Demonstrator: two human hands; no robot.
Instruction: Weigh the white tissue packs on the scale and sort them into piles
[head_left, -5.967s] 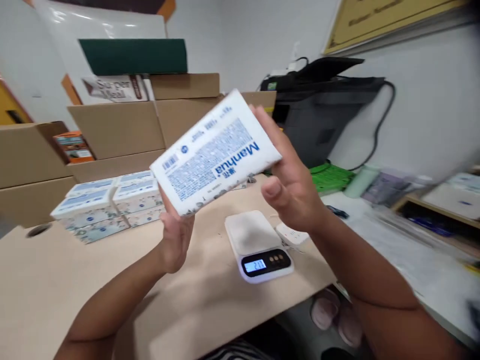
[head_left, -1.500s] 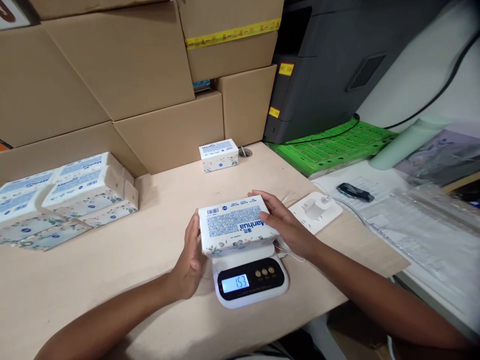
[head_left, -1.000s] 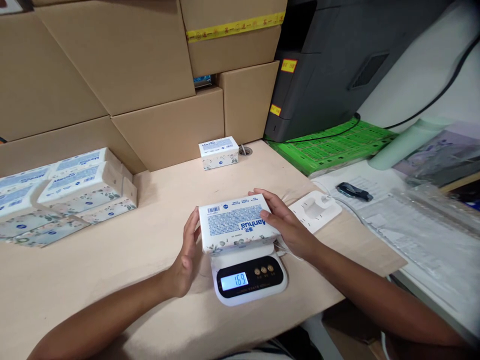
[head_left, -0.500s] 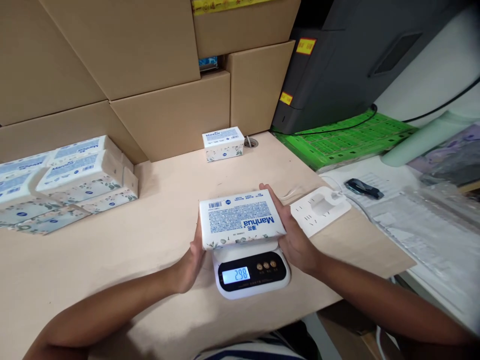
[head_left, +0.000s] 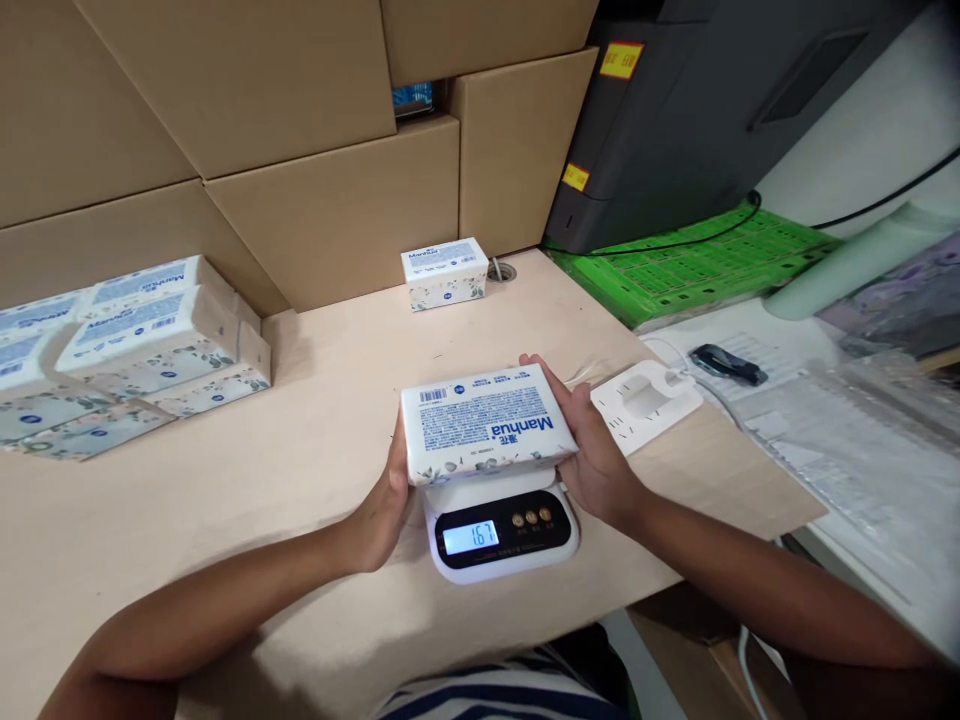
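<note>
Tissue pack: printed face up, over the scale, near the worktop's front edge; can't tell if its underside rests on the platform.
Left hand: mine, palm and fingers against the pack's left end, thumb side toward me.
Right hand: mine, against the right end; pack clamped between both hands.
Grip: even, light pressure on both ends should do; wrapper looks soft, hard squeezing would probably dent it.
Level: matched hand heights would likely stop a corner digging in.
Readout: lit, in front of the pack, uncovered; best with thumbs clear of it. Any push or lift from my hands would likely sway the digits.
Socket strip: by the worktop's right edge, just beyond my right hand; cord close by, worth steering fingers and sleeve-side wrist around.
Single pack: at the back edge, against the cartons.
Stacked packs: toward the back left corner, well apart from my hands.
</note>
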